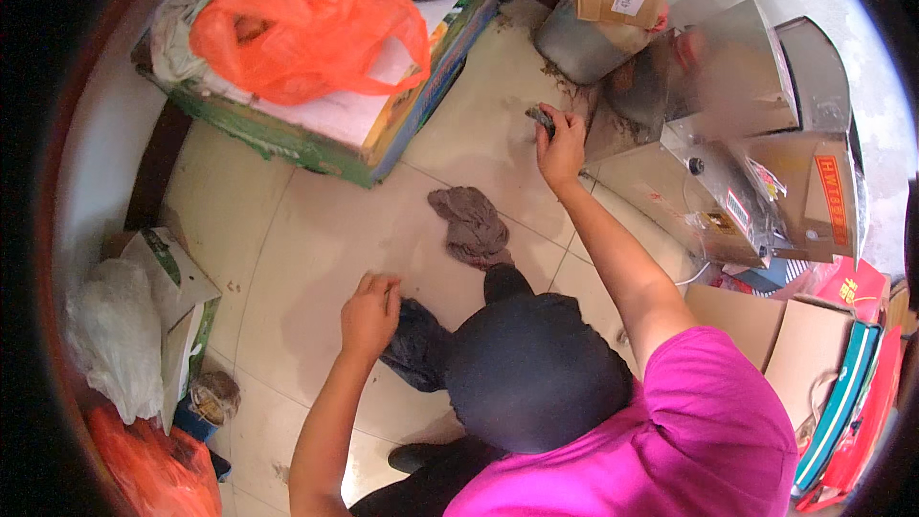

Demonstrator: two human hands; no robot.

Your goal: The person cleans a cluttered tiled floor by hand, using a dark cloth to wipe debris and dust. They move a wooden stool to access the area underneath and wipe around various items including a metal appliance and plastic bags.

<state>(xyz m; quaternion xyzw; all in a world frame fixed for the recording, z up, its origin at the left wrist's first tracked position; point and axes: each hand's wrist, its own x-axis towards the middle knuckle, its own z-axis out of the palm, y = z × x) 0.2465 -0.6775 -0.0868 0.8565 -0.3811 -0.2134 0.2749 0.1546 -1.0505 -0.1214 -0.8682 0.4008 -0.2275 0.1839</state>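
Observation:
My right hand (563,147) is stretched out low over the tiled floor (344,230), its fingers closed on a small dark scouring pad or clump of material (542,120); which of these it is I cannot tell. Between my arms a crumpled brown cloth (470,226) lies on the tiles, just in front of my foot. My left hand (372,312) hovers beside my knee with the fingers curled, and nothing shows clearly in it. Close to that hand is a dark bundle, perhaps cloth or a bag (416,345).
An orange plastic bag (309,21) rests on a low green-edged box (287,133) ahead. A metal container (589,39) and cardboard boxes (653,187) line the right side. Paper bags (804,366) stand nearer me. Along the left are a clear plastic bag (118,337) and a small blue container (197,424).

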